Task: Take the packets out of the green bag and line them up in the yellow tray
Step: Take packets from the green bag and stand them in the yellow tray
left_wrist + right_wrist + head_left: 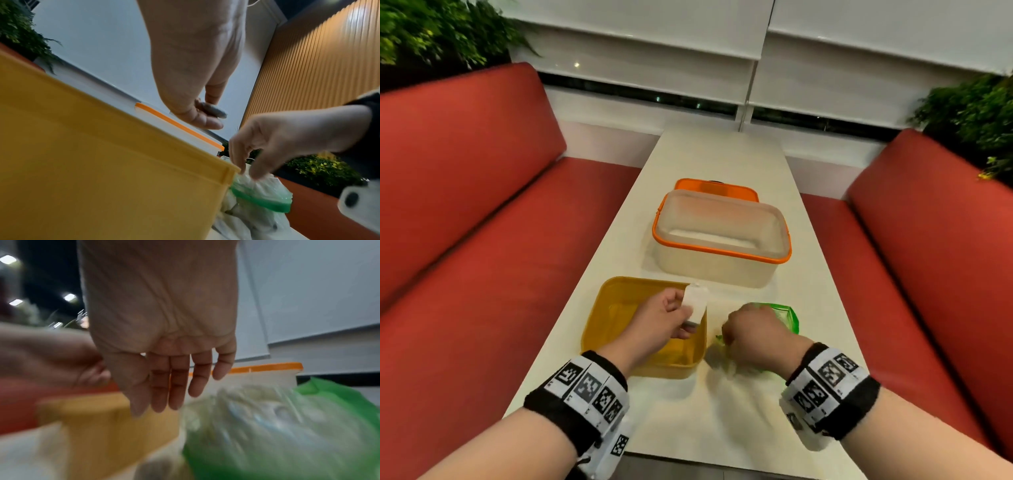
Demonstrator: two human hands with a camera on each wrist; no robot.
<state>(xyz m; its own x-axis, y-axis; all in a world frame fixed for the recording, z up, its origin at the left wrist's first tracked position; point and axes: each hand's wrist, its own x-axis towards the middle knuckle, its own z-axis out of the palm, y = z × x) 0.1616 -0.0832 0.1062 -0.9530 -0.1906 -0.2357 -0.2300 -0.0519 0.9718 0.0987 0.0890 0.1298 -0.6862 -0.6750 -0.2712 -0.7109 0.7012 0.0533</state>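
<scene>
My left hand point(685, 310) pinches a small white packet point(695, 301) between thumb and fingers, above the right side of the yellow tray point(602, 308). In the left wrist view the packet point(214, 109) shows as a grey edge in that pinch. No packets are visible in the tray, though my hand covers part of it. The green bag point(789, 317), crumpled and holding pale packets, lies just right of the tray. My right hand point(753, 329) hovers over its near end, fingers point(174, 394) straight and pointing down. The fingertips point(257, 175) touch the bag's top point(261, 193).
A clear box with an orange rim point(722, 263) stands behind the tray, with an orange lid point(717, 188) beyond it. The narrow white table point(722, 428) runs between two red benches point(482, 240). Plants sit in both back corners.
</scene>
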